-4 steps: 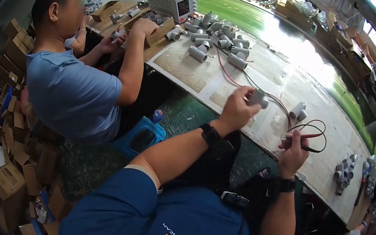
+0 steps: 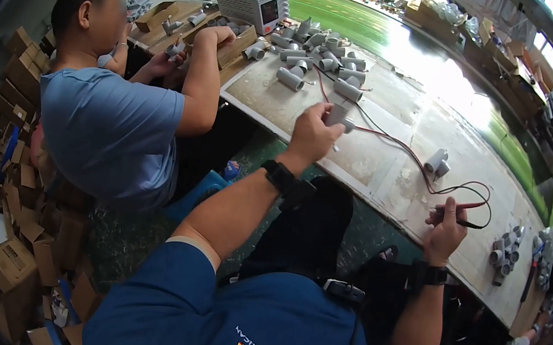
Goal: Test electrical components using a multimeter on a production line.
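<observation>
My left hand (image 2: 311,134) is closed round a grey T-shaped tube part (image 2: 337,116), held over the table's near edge. Further right, my right hand (image 2: 445,231) grips a pair of test probes (image 2: 471,206), one red and one black; their tips are hard to make out. From the probes, red and black leads (image 2: 399,142) loop over the tabletop towards a pile of similar grey tube parts (image 2: 320,51) at the back left. One more grey tube part (image 2: 436,160) lies between my hands, farther in on the table.
A boxy grey instrument with a screen (image 2: 249,7) stands beyond the pile. To my left a co-worker in a blue shirt (image 2: 107,129) reaches into a carton of grey parts. Another cluster of grey parts (image 2: 505,253) lies at the right. A green conveyor belt (image 2: 353,16) runs behind the table.
My left hand has moved left and slightly away from me with the grey tube part, towards the pile. My right hand has shifted a little to the right with the probes.
</observation>
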The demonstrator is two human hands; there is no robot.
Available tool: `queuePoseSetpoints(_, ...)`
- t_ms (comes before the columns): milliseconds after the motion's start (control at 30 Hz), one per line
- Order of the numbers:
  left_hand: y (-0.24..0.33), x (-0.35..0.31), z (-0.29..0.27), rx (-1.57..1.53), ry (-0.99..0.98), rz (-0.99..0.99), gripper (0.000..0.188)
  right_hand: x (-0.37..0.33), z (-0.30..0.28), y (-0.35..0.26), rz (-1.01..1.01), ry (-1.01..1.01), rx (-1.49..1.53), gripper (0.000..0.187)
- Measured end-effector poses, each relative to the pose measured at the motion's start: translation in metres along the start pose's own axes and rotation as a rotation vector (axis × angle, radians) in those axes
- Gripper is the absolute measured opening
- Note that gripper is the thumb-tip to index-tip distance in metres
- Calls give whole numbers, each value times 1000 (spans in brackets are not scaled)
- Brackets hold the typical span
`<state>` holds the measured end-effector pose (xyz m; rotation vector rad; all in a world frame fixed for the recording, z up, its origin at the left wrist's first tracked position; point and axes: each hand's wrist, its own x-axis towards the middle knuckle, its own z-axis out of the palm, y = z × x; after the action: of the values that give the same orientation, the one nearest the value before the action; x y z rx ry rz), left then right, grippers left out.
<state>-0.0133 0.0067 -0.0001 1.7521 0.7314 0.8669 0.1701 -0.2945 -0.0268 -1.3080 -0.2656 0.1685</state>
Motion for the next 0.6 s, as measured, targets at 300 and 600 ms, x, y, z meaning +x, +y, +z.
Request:
queuePoseSetpoints(300,-16,44,-28,805,226,371,41,8,-17,-8,-32,80,-2,19)
queuePoseSetpoints(600,47,45,149,461,-464,589,45,7,-19,-11,-22,50,-18,20)
